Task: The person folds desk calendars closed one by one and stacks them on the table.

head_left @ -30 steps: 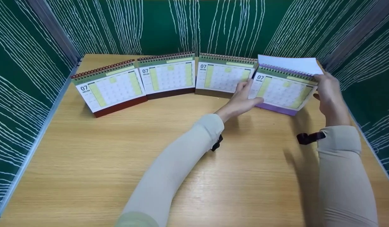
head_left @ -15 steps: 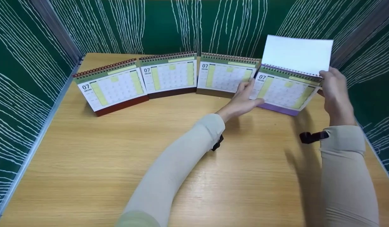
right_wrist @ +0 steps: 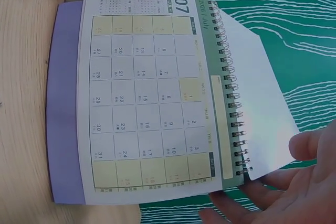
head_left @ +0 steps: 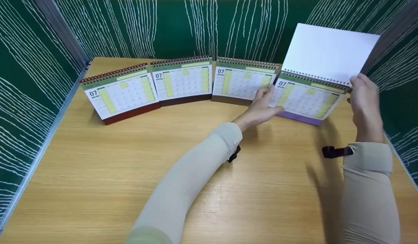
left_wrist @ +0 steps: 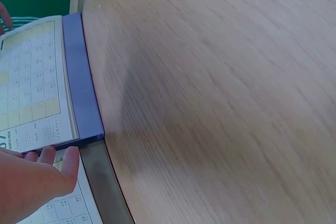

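At the right end of a row of desk calendars stands one with a purple base [head_left: 300,118], opened at month 07. A blank white calendar page [head_left: 331,52] stands up behind its spiral binding [right_wrist: 231,87]. My right hand [head_left: 366,100] pinches this page near its lower right corner, thumb in front and fingers behind. In the right wrist view the other fingertips [right_wrist: 226,203] lie behind the calendar's edge. My left hand [head_left: 259,110] rests its extended fingers against the purple calendar's left edge, the thumb spread apart. Part of its fingers is hidden behind that edge in the left wrist view.
Three more calendars, also at 07, stand to the left: one with a red base [head_left: 131,113], one dark brown [head_left: 185,100] and one olive-brown [head_left: 231,100]. They share a wooden table [head_left: 127,176]. Green walls [head_left: 175,27] with white streaks close in the back and sides.
The blank page has swung up from low behind the purple calendar until it stands high above the binding. My right hand has shifted slightly right; my left hand has kept its place.
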`<state>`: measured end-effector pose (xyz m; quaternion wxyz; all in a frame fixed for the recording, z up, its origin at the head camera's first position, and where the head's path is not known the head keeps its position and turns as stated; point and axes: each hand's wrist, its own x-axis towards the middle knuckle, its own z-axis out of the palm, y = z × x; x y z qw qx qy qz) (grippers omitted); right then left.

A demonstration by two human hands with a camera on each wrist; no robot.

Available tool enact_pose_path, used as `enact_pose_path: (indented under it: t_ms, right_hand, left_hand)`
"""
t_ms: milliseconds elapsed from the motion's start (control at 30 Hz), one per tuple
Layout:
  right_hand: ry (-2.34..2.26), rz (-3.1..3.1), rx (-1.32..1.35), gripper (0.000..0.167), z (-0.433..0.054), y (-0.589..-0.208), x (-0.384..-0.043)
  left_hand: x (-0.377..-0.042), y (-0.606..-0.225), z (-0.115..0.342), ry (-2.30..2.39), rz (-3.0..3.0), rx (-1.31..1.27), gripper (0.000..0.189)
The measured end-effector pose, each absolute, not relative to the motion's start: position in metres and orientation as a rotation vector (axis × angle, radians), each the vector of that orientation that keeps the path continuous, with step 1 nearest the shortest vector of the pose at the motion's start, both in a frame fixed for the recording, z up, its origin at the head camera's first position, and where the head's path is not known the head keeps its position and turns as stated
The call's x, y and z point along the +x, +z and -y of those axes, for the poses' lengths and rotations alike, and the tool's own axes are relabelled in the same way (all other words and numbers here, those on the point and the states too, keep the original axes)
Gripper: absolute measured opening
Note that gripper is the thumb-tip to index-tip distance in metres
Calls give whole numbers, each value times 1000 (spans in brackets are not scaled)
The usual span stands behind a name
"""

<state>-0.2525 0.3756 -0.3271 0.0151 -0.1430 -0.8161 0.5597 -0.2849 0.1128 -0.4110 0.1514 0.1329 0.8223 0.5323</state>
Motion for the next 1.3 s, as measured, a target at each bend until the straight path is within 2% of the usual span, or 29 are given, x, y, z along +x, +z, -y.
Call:
enact_pose_path:
  t_ms: [333, 533, 600, 767, 1300]
  right_hand:
    - [1713, 2621, -370, 61, -378, -320, -240]
    - [1813, 2548, -435, 69, -377, -320, -234]
    - [1903, 2472, -454, 65, -379, -320, -232]
    - [2159, 2245, -442, 37, -384, -325, -226]
    - [2617, 1895, -270, 31, -401, -338, -216]
  left_hand:
    - [-286, -411, -107, 1583, -2307, 406, 77]
    - [-286, -409, -108, 1622, -2287, 381, 71]
    - [-286, -409, -108, 1638, -2278, 365, 70]
    - [-286, -409, -109, 1648, -2277, 353, 67]
    - [-289, -411, -107, 1657, -2265, 385, 62]
